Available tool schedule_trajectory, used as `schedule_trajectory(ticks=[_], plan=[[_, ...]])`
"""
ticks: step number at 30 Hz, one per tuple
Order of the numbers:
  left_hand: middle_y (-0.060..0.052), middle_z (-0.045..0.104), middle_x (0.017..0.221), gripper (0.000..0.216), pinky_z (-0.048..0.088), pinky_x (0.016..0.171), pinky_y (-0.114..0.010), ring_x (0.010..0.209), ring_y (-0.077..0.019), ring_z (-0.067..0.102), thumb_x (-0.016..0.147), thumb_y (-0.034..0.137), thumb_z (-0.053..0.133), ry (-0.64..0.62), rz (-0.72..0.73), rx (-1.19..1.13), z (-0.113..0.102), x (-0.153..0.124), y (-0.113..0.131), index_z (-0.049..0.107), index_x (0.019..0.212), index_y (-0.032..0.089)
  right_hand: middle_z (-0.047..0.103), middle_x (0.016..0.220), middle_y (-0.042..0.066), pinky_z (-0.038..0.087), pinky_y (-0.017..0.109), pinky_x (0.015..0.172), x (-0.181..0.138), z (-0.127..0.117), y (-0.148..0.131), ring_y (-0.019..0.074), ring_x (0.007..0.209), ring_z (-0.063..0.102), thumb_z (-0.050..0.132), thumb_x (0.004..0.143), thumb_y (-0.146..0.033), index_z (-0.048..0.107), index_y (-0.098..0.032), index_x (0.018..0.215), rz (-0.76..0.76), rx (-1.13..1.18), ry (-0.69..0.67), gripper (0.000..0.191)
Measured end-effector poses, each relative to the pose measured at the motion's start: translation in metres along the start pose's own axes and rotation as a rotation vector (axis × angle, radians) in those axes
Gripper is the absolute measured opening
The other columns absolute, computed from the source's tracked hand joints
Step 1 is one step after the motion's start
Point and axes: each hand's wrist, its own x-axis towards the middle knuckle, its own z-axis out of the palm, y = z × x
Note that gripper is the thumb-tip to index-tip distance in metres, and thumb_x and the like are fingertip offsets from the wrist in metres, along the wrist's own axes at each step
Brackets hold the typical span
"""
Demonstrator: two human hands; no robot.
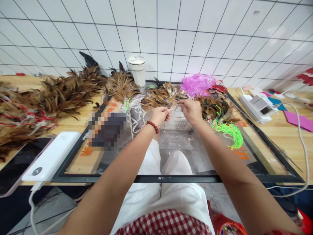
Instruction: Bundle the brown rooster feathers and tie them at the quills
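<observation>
My left hand (160, 116), with a beaded bracelet (152, 126) at the wrist, is closed in a pinch at the near edge of a brown feather bunch (161, 94). Just to its right, my right hand (192, 111) also pinches, its fingertips touching the right side of the same bunch. Whatever lies between the fingertips of either hand is too small to make out. White strings (137, 109) hang beside a second feather bunch (122, 85) on the left. Bright green strings (230, 132) trail from a third feather bunch (212, 107) near my right forearm.
A black-framed glass panel (181, 179) spans the work area. Behind stand a white cup (137, 69) and crumpled pink plastic (197, 84). Long feather garlands (66, 89), a phone (23, 164) and a white power bank (52, 156) lie left. A cabled white device (259, 106) sits right.
</observation>
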Motion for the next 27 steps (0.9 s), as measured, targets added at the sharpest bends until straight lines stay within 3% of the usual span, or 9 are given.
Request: schedule_trajectory(ticks=[3, 5, 10, 13, 15, 18, 20, 23, 27], plan=[[0.002, 0.056, 0.053, 0.016, 0.04, 0.044, -0.016, 0.042, -0.0043, 0.05, 0.08, 0.013, 0.06, 0.073, -0.003, -0.105, 0.0, 0.002, -0.001, 0.057, 0.064, 0.012, 0.07, 0.095, 0.008, 0.043, 0.033, 0.081, 0.005, -0.017, 0.019, 0.0218, 0.089, 0.062, 0.045, 0.089, -0.027, 0.07, -0.02, 0.097, 0.111, -0.014, 0.072, 0.027], [0.002, 0.056, 0.054, 0.016, 0.04, 0.044, -0.016, 0.043, -0.0044, 0.05, 0.08, 0.014, 0.06, 0.093, -0.002, -0.135, 0.001, 0.003, -0.001, 0.056, 0.065, 0.012, 0.07, 0.094, 0.007, 0.044, 0.03, 0.081, 0.007, -0.027, 0.026, 0.0206, 0.089, 0.062, 0.048, 0.087, -0.024, 0.072, -0.019, 0.094, 0.069, 0.0, -0.052, 0.026], [0.002, 0.056, 0.054, 0.017, 0.04, 0.045, -0.017, 0.043, -0.0046, 0.05, 0.08, 0.014, 0.061, 0.102, -0.005, -0.116, 0.002, 0.002, 0.001, 0.055, 0.064, 0.012, 0.071, 0.094, 0.005, 0.043, 0.027, 0.079, 0.005, -0.028, 0.015, 0.0184, 0.09, 0.063, 0.054, 0.081, -0.023, 0.072, -0.02, 0.086, -0.105, -0.127, -0.524, 0.019], [0.002, 0.056, 0.053, 0.018, 0.04, 0.045, -0.017, 0.043, -0.0046, 0.049, 0.081, 0.013, 0.057, 0.102, -0.006, -0.112, 0.003, 0.001, 0.0, 0.055, 0.063, 0.012, 0.07, 0.093, 0.009, 0.041, 0.028, 0.073, 0.001, -0.018, 0.002, 0.0201, 0.085, 0.062, 0.052, 0.081, -0.022, 0.07, -0.019, 0.083, -0.113, -0.234, -0.59, 0.018], [0.002, 0.056, 0.053, 0.018, 0.04, 0.045, -0.018, 0.042, -0.0048, 0.049, 0.081, 0.013, 0.057, 0.106, 0.003, -0.12, 0.004, 0.001, 0.0, 0.056, 0.063, 0.012, 0.069, 0.087, 0.01, 0.04, 0.029, 0.069, 0.0, -0.012, -0.003, 0.0196, 0.078, 0.061, 0.053, 0.08, -0.019, 0.067, -0.017, 0.077, -0.105, -0.177, -0.574, 0.015], [0.001, 0.058, 0.056, 0.016, 0.042, 0.048, -0.019, 0.044, -0.0053, 0.051, 0.08, 0.014, 0.061, 0.123, 0.005, -0.152, 0.004, 0.002, -0.001, 0.057, 0.064, 0.012, 0.063, 0.073, 0.005, 0.038, 0.027, 0.065, 0.001, -0.008, -0.006, 0.0152, 0.067, 0.055, 0.054, 0.08, -0.023, 0.06, -0.017, 0.071, 0.026, 0.215, -0.454, 0.012], [-0.001, 0.061, 0.06, 0.015, 0.045, 0.053, -0.02, 0.048, -0.0062, 0.054, 0.079, 0.014, 0.062, 0.123, -0.008, -0.186, 0.004, 0.001, 0.0, 0.058, 0.066, 0.012, 0.057, 0.063, 0.0, 0.037, 0.025, 0.059, 0.004, -0.007, -0.007, 0.0117, 0.059, 0.049, 0.056, 0.081, -0.035, 0.056, -0.018, 0.07, 0.224, 0.629, -0.348, 0.02], [-0.005, 0.066, 0.067, 0.01, 0.05, 0.062, -0.023, 0.057, -0.0086, 0.061, 0.08, 0.015, 0.063, 0.062, -0.06, -0.272, 0.003, -0.001, 0.002, 0.059, 0.07, 0.011, 0.053, 0.059, -0.003, 0.036, 0.022, 0.053, 0.007, -0.005, -0.011, 0.0084, 0.053, 0.046, 0.067, 0.071, -0.049, 0.053, -0.019, 0.07, 0.493, 1.133, -0.274, 0.034], [-0.008, 0.069, 0.073, 0.007, 0.052, 0.069, -0.026, 0.064, -0.0121, 0.066, 0.08, 0.016, 0.064, -0.038, -0.13, -0.361, 0.003, -0.005, 0.004, 0.06, 0.076, 0.011, 0.057, 0.061, -0.002, 0.036, 0.021, 0.052, 0.006, -0.001, -0.02, 0.0076, 0.054, 0.048, 0.076, 0.062, -0.048, 0.057, -0.018, 0.068, 0.58, 1.291, -0.225, 0.036]])
